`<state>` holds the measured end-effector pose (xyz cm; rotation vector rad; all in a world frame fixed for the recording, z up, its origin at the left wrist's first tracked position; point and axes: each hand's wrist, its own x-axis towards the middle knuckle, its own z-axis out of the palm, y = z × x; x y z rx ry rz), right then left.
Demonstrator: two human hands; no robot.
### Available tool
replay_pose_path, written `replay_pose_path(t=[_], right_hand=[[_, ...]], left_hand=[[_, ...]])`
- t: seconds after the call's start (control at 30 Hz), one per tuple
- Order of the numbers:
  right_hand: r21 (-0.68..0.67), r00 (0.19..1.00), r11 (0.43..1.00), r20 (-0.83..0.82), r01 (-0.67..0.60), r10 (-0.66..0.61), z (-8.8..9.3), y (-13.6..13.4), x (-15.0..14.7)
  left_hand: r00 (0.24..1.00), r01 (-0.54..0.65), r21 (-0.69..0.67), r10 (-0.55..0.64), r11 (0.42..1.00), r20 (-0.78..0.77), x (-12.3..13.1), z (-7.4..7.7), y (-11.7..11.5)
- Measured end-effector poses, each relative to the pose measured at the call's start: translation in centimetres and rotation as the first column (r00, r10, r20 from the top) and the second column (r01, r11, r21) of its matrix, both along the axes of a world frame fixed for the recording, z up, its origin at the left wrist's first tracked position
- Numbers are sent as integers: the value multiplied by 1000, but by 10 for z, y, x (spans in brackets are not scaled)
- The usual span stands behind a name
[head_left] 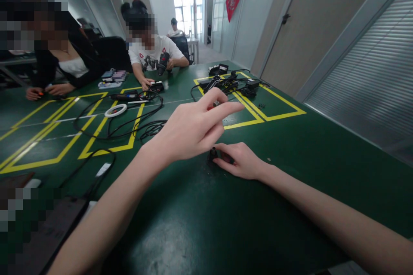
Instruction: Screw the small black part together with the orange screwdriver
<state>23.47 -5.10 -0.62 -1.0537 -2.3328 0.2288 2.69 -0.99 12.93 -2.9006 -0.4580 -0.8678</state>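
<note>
My left hand (193, 126) is raised over the table. Its thumb and index finger are pinched around a small metal-tipped piece (216, 103) with a bit of red beside it, mostly hidden by the fingers. Lower and slightly to the right, my right hand (240, 161) rests by the green tabletop (245, 223). Between its fingertips is a small black piece (213, 154) with a round, hollow-looking top, standing upright on the table. The exact kind of either piece does not show.
Black cables and adapters (248, 88) lie in yellow-taped boxes beyond my hands. Further left are a white tape roll (116, 110) and looping cable (151, 129). Across the table a person in a white shirt (155, 53) holds a black power drill (163, 63); others sit left.
</note>
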Motion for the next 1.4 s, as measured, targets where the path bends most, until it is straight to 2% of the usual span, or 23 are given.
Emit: replay_pose_path(t=[0.1,0.33,0.63,0.83,1.1,1.4], right_hand=[[-4,1000,1000,4,4,-4,0,0,0],[-3,1000,1000,-12,2,-2,0,-1,0],[8,1000,1000,-10,6,-6,0,-1,0],[4,1000,1000,-22,6,-6,0,-1,-1],[-17,1000,1000,10,8,-8,-1,0,0],[-35,1000,999,22,-3,4,1,-1,2]], left_hand=[[1000,-5,4,5,1000,-3,1,-2,1],[996,69,-64,-72,996,-48,1,2,-1],[999,49,-63,-50,997,-5,2,-3,1],[997,74,-74,-76,994,-27,1,1,-1],[998,52,-20,-52,998,28,2,-2,1],[997,71,-83,-72,994,1,0,-1,2]])
